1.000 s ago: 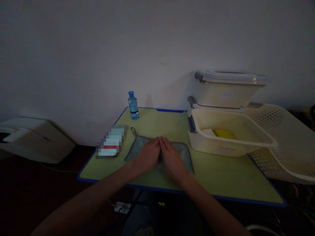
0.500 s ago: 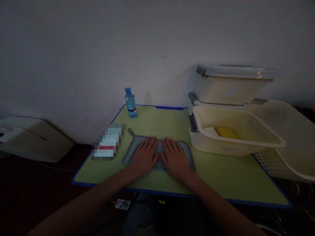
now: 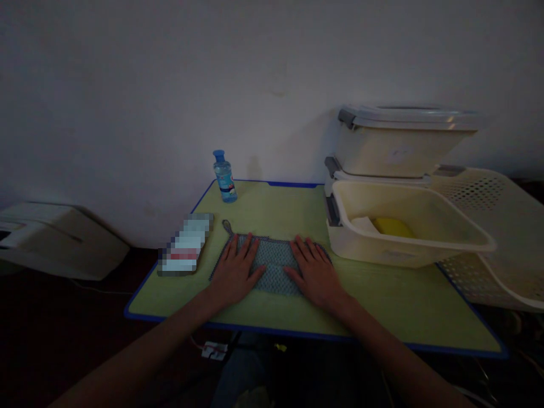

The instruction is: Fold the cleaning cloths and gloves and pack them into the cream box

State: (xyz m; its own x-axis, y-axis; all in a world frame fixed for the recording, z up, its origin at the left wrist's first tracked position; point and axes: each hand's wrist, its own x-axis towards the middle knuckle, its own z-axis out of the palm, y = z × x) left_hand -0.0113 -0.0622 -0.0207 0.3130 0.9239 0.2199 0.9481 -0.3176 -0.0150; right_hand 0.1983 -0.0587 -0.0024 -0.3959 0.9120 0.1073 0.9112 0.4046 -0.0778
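Note:
A grey-blue textured cloth [image 3: 275, 272] with a dark patterned border lies flat on the yellow-green table [image 3: 280, 209]. Its hanging loop sticks out at the far left corner. My left hand [image 3: 236, 273] rests palm down on the cloth's left part, fingers spread. On the right part lies my right hand [image 3: 317, 273], also flat with its fingers apart. Between the two thumbs a strip of cloth shows. Under both palms the fabric is hidden.
Left of the cloth lies a phone-like device [image 3: 187, 245], its screen pixelated. A blue bottle [image 3: 225, 178] stands at the back left. At the right are an open cream bin [image 3: 408, 255] holding something yellow, a lidded bin [image 3: 395, 150] and a perforated basket [image 3: 505, 226].
My hands have slid apart over the cloth, the left one leftward and the right one slightly rightward. More of the cloth's middle now shows between them.

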